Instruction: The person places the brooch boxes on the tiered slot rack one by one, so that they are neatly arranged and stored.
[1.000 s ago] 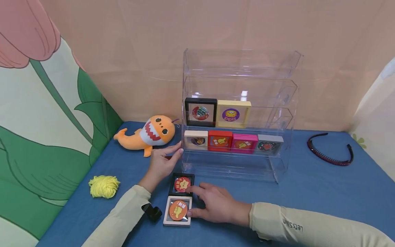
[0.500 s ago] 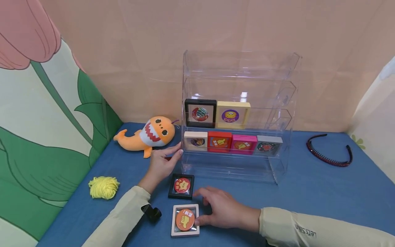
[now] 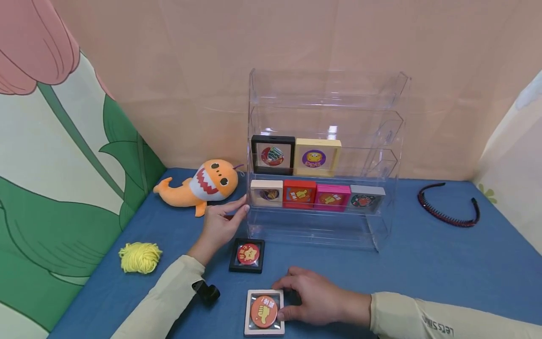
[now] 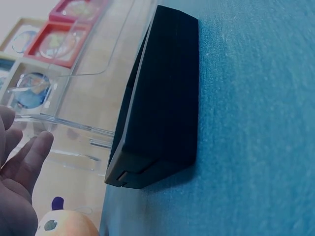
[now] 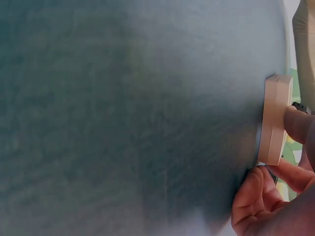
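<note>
In the head view my right hand (image 3: 315, 299) grips a square pale-pink display frame (image 3: 263, 311) at its right edge, fingers bent, thumb low and index at the upper corner. An orange thumbs-up badge shows inside the frame, which lies flat on the table. In the right wrist view the thumb rests on the frame (image 5: 273, 120). My left hand (image 3: 220, 228) touches the left side of the clear acrylic rack (image 3: 313, 228) with fingers extended; its fingers (image 4: 34, 157) look fairly straight in the left wrist view. A black frame (image 3: 247, 255) with a red star badge lies between the hands.
Several framed badges stand on two rack tiers, including a black one (image 3: 273, 155) and a red one (image 3: 299, 193). An orange shark plush (image 3: 199, 183) and yellow yarn (image 3: 140, 257) lie left on the blue cloth (image 3: 415, 263). A dark headband (image 3: 449, 216) lies right.
My right hand has slid the pale-pink frame toward me and to the right, away from the black star-badge frame. My left hand has stayed at the rack's side.
</note>
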The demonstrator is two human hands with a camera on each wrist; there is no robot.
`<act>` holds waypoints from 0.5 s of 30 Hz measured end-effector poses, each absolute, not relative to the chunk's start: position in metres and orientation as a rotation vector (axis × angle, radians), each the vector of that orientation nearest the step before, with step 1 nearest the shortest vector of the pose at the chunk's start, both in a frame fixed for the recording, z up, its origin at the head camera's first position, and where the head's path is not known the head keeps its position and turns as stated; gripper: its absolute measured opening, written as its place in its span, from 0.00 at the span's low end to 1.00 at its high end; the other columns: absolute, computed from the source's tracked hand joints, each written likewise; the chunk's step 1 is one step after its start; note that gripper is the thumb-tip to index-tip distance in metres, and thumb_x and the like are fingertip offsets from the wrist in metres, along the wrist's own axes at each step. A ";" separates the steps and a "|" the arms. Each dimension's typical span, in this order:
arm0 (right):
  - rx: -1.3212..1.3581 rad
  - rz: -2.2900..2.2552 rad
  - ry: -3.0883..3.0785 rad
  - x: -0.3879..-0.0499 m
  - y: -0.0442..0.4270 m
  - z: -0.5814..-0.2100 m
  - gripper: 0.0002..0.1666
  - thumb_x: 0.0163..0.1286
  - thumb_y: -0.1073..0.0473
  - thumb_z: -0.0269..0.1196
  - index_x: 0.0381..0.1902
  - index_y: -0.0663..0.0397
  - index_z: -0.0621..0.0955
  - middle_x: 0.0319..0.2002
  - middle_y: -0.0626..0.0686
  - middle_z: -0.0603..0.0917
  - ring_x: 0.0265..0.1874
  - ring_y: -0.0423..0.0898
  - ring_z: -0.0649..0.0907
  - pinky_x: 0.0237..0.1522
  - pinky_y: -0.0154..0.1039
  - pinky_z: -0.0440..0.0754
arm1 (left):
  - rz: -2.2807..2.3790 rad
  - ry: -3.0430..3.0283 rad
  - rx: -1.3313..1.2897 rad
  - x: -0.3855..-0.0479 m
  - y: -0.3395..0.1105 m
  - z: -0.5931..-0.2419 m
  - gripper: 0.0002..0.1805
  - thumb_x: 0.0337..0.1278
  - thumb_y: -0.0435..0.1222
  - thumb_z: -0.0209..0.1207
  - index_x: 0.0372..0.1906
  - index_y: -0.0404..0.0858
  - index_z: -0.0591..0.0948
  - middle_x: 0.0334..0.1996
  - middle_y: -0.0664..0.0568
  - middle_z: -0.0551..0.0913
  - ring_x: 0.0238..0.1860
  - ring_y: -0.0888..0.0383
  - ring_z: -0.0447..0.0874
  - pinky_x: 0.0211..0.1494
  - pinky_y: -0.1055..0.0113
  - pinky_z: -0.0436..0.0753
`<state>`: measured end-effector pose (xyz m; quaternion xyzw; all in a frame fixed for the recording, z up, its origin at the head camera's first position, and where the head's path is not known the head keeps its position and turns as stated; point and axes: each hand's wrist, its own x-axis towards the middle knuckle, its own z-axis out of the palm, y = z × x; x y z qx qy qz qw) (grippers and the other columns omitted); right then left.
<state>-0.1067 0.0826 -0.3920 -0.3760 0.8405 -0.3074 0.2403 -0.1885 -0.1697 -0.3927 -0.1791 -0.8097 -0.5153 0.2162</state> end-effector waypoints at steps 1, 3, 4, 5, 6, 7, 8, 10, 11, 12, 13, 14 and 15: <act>-1.025 -0.862 2.289 -0.107 0.083 -0.393 0.27 0.59 0.41 0.66 0.54 0.43 0.81 0.36 0.36 0.73 0.32 0.34 0.73 0.31 0.29 0.72 | -1.427 -2.245 -0.496 -0.189 -0.170 -0.393 0.18 0.56 0.31 0.64 0.54 0.35 0.80 0.48 0.47 0.82 0.42 0.56 0.85 0.30 0.67 0.84; -1.028 -0.900 2.265 -0.106 0.084 -0.395 0.25 0.60 0.41 0.66 0.53 0.42 0.81 0.36 0.36 0.73 0.33 0.34 0.74 0.32 0.29 0.73 | -1.426 -2.247 -0.495 -0.189 -0.170 -0.392 0.19 0.56 0.32 0.64 0.54 0.35 0.80 0.48 0.48 0.82 0.42 0.56 0.85 0.31 0.67 0.84; -1.042 -0.919 2.254 -0.106 0.084 -0.397 0.25 0.60 0.41 0.66 0.53 0.41 0.81 0.36 0.36 0.74 0.33 0.34 0.74 0.32 0.29 0.73 | -1.427 -2.248 -0.495 -0.189 -0.170 -0.393 0.19 0.57 0.33 0.64 0.54 0.35 0.80 0.48 0.48 0.82 0.43 0.56 0.84 0.31 0.67 0.84; -1.068 -0.932 2.247 -0.107 0.085 -0.402 0.24 0.60 0.41 0.65 0.52 0.41 0.81 0.36 0.36 0.74 0.33 0.34 0.74 0.32 0.29 0.73 | -1.427 -2.248 -0.495 -0.189 -0.170 -0.393 0.19 0.57 0.33 0.64 0.54 0.35 0.80 0.48 0.48 0.82 0.43 0.56 0.84 0.31 0.67 0.84; -1.075 -0.946 2.234 -0.108 0.085 -0.404 0.23 0.61 0.41 0.65 0.52 0.41 0.81 0.37 0.36 0.74 0.33 0.34 0.74 0.32 0.30 0.73 | -1.430 -2.246 -0.498 -0.189 -0.170 -0.393 0.19 0.57 0.33 0.64 0.54 0.35 0.80 0.48 0.48 0.82 0.43 0.56 0.84 0.31 0.67 0.84; -1.089 -0.956 2.225 -0.107 0.086 -0.406 0.23 0.61 0.40 0.65 0.52 0.41 0.80 0.37 0.36 0.74 0.34 0.33 0.74 0.34 0.30 0.74 | -1.433 -2.244 -0.499 -0.189 -0.170 -0.393 0.19 0.57 0.33 0.64 0.54 0.36 0.80 0.48 0.48 0.82 0.43 0.56 0.84 0.31 0.67 0.84; -1.110 -0.957 2.225 -0.107 0.086 -0.409 0.23 0.61 0.41 0.64 0.52 0.41 0.80 0.38 0.36 0.74 0.35 0.33 0.74 0.34 0.30 0.74 | -1.437 -2.241 -0.503 -0.189 -0.170 -0.393 0.19 0.57 0.33 0.64 0.54 0.36 0.80 0.48 0.48 0.82 0.43 0.56 0.84 0.31 0.67 0.84; -1.118 -0.975 2.208 -0.106 0.085 -0.411 0.23 0.61 0.41 0.65 0.51 0.42 0.80 0.39 0.36 0.74 0.37 0.32 0.74 0.37 0.31 0.75 | -1.441 -2.234 -0.510 -0.189 -0.171 -0.394 0.19 0.57 0.33 0.64 0.54 0.36 0.80 0.48 0.49 0.82 0.43 0.56 0.84 0.31 0.67 0.84; -1.120 -0.981 2.197 -0.105 0.084 -0.412 0.23 0.61 0.42 0.65 0.51 0.43 0.80 0.40 0.36 0.74 0.38 0.32 0.74 0.39 0.31 0.75 | -1.442 -2.230 -0.513 -0.189 -0.171 -0.394 0.19 0.57 0.33 0.64 0.54 0.36 0.80 0.48 0.49 0.82 0.43 0.56 0.84 0.30 0.67 0.84; -1.101 -0.994 2.179 -0.104 0.083 -0.412 0.23 0.61 0.42 0.65 0.51 0.43 0.80 0.40 0.36 0.75 0.39 0.32 0.74 0.41 0.32 0.76 | -1.443 -2.228 -0.517 -0.189 -0.171 -0.394 0.19 0.57 0.33 0.64 0.54 0.36 0.80 0.48 0.48 0.82 0.43 0.56 0.84 0.30 0.67 0.84; -1.099 -1.006 2.166 -0.105 0.083 -0.417 0.22 0.61 0.43 0.66 0.51 0.42 0.80 0.41 0.36 0.75 0.39 0.32 0.74 0.42 0.32 0.76 | -1.443 -2.228 -0.518 -0.189 -0.170 -0.394 0.19 0.57 0.33 0.64 0.54 0.36 0.80 0.48 0.49 0.82 0.43 0.56 0.84 0.30 0.67 0.84; -1.100 -1.023 2.147 -0.106 0.083 -0.424 0.22 0.61 0.43 0.66 0.51 0.42 0.80 0.41 0.36 0.75 0.40 0.32 0.75 0.42 0.32 0.76 | -1.442 -2.228 -0.520 -0.189 -0.170 -0.394 0.19 0.57 0.33 0.63 0.54 0.35 0.80 0.48 0.48 0.82 0.43 0.56 0.84 0.30 0.67 0.84; -1.094 -1.046 2.124 -0.107 0.082 -0.432 0.22 0.61 0.43 0.66 0.51 0.41 0.79 0.42 0.35 0.76 0.40 0.32 0.75 0.43 0.32 0.76 | -1.442 -2.229 -0.521 -0.189 -0.170 -0.394 0.19 0.57 0.33 0.63 0.54 0.36 0.80 0.48 0.48 0.82 0.43 0.56 0.84 0.30 0.67 0.84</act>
